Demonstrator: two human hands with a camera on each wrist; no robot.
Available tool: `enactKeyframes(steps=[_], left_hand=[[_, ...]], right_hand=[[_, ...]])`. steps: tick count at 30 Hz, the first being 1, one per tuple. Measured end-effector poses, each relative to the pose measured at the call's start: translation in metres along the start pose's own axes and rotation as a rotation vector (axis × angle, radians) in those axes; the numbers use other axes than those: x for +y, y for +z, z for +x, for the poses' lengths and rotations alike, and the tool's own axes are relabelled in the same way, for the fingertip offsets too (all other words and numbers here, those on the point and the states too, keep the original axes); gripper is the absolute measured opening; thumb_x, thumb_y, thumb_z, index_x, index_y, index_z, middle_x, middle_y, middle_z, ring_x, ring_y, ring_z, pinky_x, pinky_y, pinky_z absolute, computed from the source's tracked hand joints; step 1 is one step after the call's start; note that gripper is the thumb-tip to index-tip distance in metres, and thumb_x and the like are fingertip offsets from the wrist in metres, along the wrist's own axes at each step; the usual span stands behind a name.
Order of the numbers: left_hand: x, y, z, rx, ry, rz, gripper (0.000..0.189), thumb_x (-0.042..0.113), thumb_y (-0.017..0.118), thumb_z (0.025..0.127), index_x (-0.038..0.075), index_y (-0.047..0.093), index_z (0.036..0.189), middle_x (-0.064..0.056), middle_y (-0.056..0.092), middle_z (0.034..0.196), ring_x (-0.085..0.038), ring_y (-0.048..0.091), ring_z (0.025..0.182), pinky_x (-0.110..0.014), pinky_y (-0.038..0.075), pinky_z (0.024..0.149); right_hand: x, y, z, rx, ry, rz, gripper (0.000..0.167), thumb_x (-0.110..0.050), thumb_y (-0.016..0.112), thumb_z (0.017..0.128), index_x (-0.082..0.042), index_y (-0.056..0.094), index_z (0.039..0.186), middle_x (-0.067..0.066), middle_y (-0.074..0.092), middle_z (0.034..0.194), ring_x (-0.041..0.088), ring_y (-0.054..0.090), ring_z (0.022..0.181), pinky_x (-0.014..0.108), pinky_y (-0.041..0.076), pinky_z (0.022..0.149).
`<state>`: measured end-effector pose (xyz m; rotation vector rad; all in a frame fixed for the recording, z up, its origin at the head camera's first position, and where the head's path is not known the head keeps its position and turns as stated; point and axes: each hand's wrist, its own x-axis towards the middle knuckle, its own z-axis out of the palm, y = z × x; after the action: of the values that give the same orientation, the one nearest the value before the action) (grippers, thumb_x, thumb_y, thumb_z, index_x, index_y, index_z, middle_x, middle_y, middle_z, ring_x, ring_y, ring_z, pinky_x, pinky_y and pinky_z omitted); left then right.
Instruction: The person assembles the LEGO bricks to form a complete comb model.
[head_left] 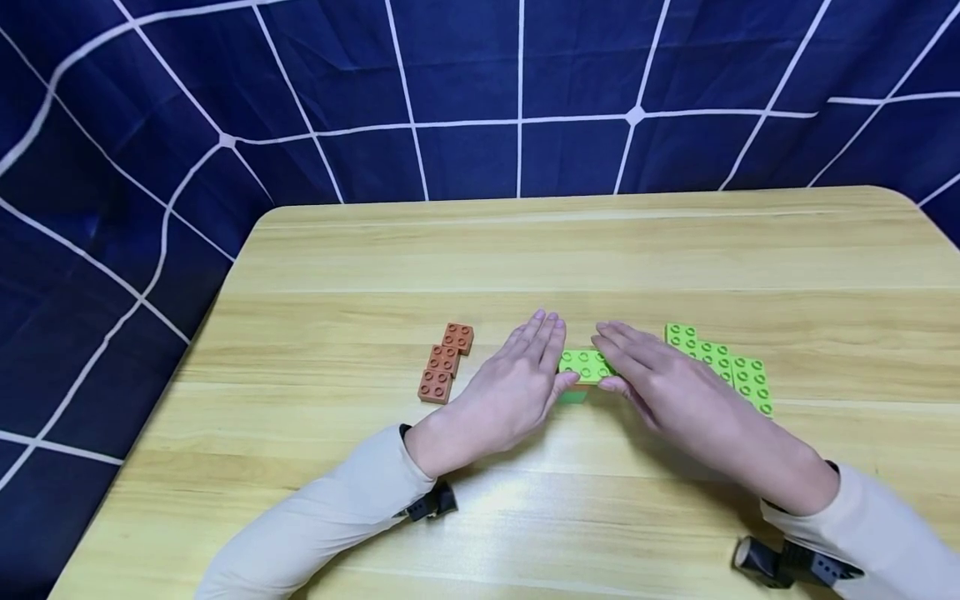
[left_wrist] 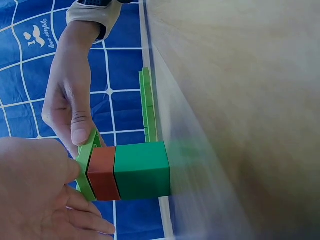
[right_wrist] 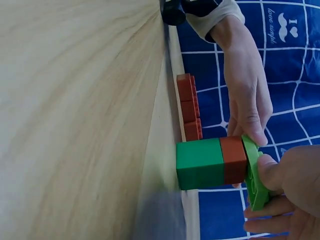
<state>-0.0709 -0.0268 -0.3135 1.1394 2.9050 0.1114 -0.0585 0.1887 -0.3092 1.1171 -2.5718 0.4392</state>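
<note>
Left hand [head_left: 516, 377] and right hand [head_left: 663, 375] each pinch an end of the lime brick [head_left: 583, 365], likely to keep it level. It's atop the brown brick [left_wrist: 104, 173] on the green block [left_wrist: 142, 171], standing on the table [head_left: 525, 250]. Loose brown bricks [head_left: 443, 360] sit aside, presumably for hand room.

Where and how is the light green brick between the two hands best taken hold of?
Probably by its two short ends, from the person's left and right: the light green brick runs longer side to side than front to back, above the brown brick, studs up.
</note>
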Motion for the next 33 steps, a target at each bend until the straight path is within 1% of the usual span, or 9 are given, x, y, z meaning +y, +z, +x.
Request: enactKeyframes(steps=[5,8,11,15,19,24,29,31,33], left_hand=[[-0.0002,-0.0008,0.0003,0.000,-0.001,-0.007,0.062,0.039,0.021,0.107,-0.007,0.020,0.149,-0.023,0.021,0.154,-0.031,0.016,0.145,-0.036,0.013,0.117],[-0.0003,-0.0018,0.0005,-0.001,-0.002,-0.009,0.062,0.038,0.021,0.107,-0.007,0.020,0.149,-0.023,0.021,0.154,-0.031,0.016,0.145,-0.036,0.013,0.117],[-0.0004,-0.0025,0.0006,-0.004,-0.005,-0.014,0.063,0.039,0.021,0.107,-0.007,0.020,0.149,-0.023,0.021,0.154,-0.031,0.016,0.145,-0.036,0.013,0.117],[-0.0009,-0.0025,0.0011,-0.012,-0.010,-0.024,0.063,0.039,0.021,0.107,-0.007,0.020,0.149,-0.023,0.020,0.155,-0.031,0.016,0.145,-0.036,0.012,0.117],[-0.0012,-0.0017,0.0015,-0.006,-0.010,-0.028,0.062,0.038,0.021,0.107,-0.007,0.020,0.149,-0.023,0.020,0.155,-0.031,0.015,0.145,-0.036,0.012,0.117],[-0.0002,-0.0013,0.0012,-0.014,-0.015,-0.045,0.063,0.039,0.020,0.106,-0.006,0.019,0.149,-0.022,0.019,0.155,-0.031,0.015,0.145,-0.037,0.012,0.117],[-0.0003,-0.0029,0.0003,-0.054,-0.028,-0.114,0.065,0.042,0.017,0.106,-0.005,0.015,0.151,-0.021,0.014,0.157,-0.029,0.009,0.146,-0.036,0.008,0.118],[-0.0019,-0.0037,-0.0014,-0.052,-0.027,-0.147,0.066,0.044,0.016,0.105,-0.005,0.014,0.151,-0.021,0.014,0.157,-0.029,0.008,0.146,-0.035,0.008,0.118],[-0.0051,-0.0055,-0.0044,-0.033,-0.020,-0.169,0.068,0.045,0.016,0.105,-0.005,0.016,0.150,-0.022,0.016,0.156,-0.029,0.010,0.146,-0.036,0.009,0.119]], right_hand=[[-0.0002,0.0041,0.0000,0.047,-0.031,-0.039,0.069,-0.044,0.022,0.104,0.011,0.058,0.125,0.029,0.056,0.128,0.045,0.053,0.119,0.060,0.046,0.094],[0.0001,0.0064,-0.0007,0.066,-0.033,-0.055,0.068,-0.044,0.023,0.104,0.011,0.057,0.126,0.028,0.055,0.130,0.045,0.053,0.120,0.061,0.045,0.094],[-0.0005,0.0071,-0.0011,0.068,-0.024,-0.066,0.068,-0.044,0.022,0.104,0.011,0.056,0.127,0.028,0.054,0.130,0.045,0.052,0.120,0.061,0.045,0.095],[-0.0005,0.0080,-0.0015,0.061,-0.014,-0.066,0.069,-0.044,0.022,0.104,0.012,0.055,0.128,0.029,0.054,0.131,0.045,0.051,0.121,0.062,0.045,0.094],[0.0001,0.0079,-0.0020,0.051,-0.008,-0.058,0.068,-0.044,0.023,0.104,0.012,0.054,0.128,0.029,0.054,0.130,0.045,0.052,0.121,0.061,0.045,0.094],[0.0009,0.0038,-0.0025,0.017,-0.004,-0.042,0.068,-0.046,0.025,0.104,0.010,0.055,0.128,0.028,0.056,0.129,0.046,0.051,0.121,0.062,0.045,0.095],[0.0015,0.0003,-0.0017,-0.005,0.000,-0.031,0.065,-0.047,0.029,0.104,0.008,0.056,0.129,0.027,0.058,0.127,0.045,0.051,0.121,0.063,0.044,0.096],[0.0016,-0.0006,-0.0016,-0.009,0.000,-0.023,0.064,-0.046,0.030,0.104,0.007,0.057,0.128,0.027,0.058,0.127,0.045,0.051,0.121,0.063,0.043,0.097],[0.0024,-0.0009,-0.0019,-0.014,0.005,-0.011,0.061,-0.045,0.034,0.103,0.007,0.057,0.127,0.027,0.058,0.126,0.045,0.051,0.121,0.063,0.043,0.097]])
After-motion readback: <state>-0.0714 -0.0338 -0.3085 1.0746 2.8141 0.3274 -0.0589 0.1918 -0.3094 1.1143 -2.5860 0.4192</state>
